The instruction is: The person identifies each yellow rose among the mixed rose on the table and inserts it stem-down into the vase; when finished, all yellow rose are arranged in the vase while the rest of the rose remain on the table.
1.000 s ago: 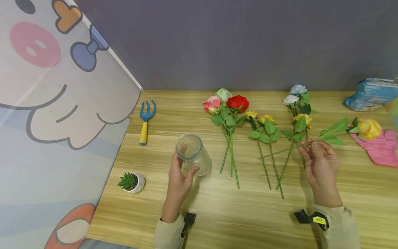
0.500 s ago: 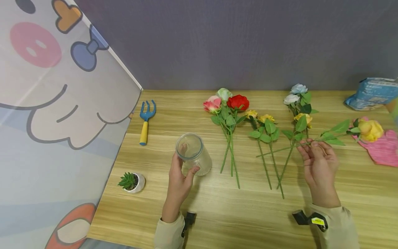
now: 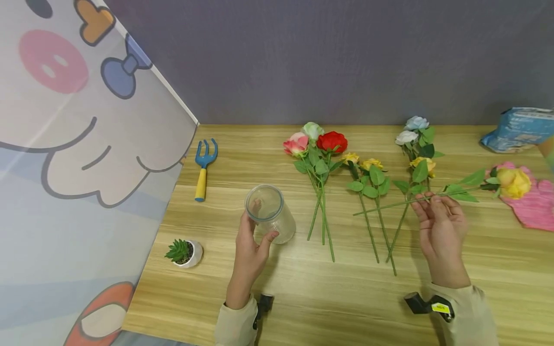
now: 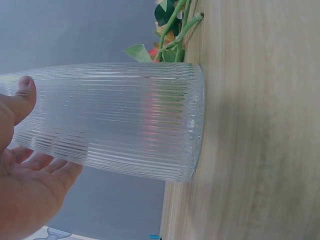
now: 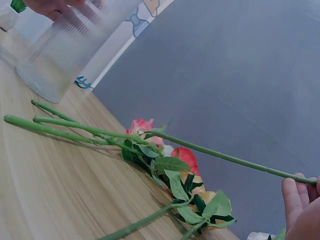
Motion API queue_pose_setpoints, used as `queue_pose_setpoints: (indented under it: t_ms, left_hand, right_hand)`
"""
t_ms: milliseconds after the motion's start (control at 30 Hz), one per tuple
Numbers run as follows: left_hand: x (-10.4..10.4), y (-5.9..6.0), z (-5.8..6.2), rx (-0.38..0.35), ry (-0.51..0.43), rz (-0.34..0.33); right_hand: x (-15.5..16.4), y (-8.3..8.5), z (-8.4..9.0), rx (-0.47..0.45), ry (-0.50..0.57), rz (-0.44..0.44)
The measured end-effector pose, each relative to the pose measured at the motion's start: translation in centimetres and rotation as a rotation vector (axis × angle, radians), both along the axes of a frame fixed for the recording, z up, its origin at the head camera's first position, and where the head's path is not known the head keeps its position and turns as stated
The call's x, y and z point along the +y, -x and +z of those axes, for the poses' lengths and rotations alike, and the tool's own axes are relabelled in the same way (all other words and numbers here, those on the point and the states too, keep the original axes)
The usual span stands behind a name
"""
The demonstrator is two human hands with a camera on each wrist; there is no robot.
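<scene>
My left hand (image 3: 251, 252) grips a ribbed clear glass vase (image 3: 283, 226), thumb on one side and fingers round the other. In the left wrist view, the vase (image 4: 115, 120) stands with its base on the wooden table. My right hand (image 3: 444, 235) pinches the green stem of a yellow rose (image 3: 513, 183) between thumb and fingers. The bloom points right and the bare stem end points left, above other stems. In the right wrist view, the held stem (image 5: 225, 156) runs up from the fingers toward the vase side.
Between the hands lie a pink rose (image 3: 296, 144), a red rose (image 3: 332, 142), a pale green rose (image 3: 312, 130) and several more flowers. A hand fork (image 3: 201, 173) and potted succulent (image 3: 188, 253) are left; a pink glove (image 3: 536, 206) and blue bag (image 3: 519, 129) are right.
My right hand has drifted slightly left, and the yellow rose's stem end has shifted a little left with it. My left hand and the vase have stayed in place.
</scene>
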State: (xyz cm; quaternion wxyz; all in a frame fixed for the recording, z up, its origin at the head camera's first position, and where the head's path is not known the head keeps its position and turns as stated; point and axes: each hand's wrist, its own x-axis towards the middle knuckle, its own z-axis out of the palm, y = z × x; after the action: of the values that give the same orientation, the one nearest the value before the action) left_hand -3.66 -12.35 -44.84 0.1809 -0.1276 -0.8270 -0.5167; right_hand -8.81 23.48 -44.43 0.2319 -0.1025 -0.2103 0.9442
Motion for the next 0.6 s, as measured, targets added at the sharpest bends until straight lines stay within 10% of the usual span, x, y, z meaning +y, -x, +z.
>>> queue_pose_setpoints:
  t_ms: [600]
  left_hand:
    - [-0.2, 0.0, -0.3, 0.019, 0.008, -0.017]
  right_hand:
    - [-2.0, 0.4, 1.0, -0.025, -0.021, -0.096]
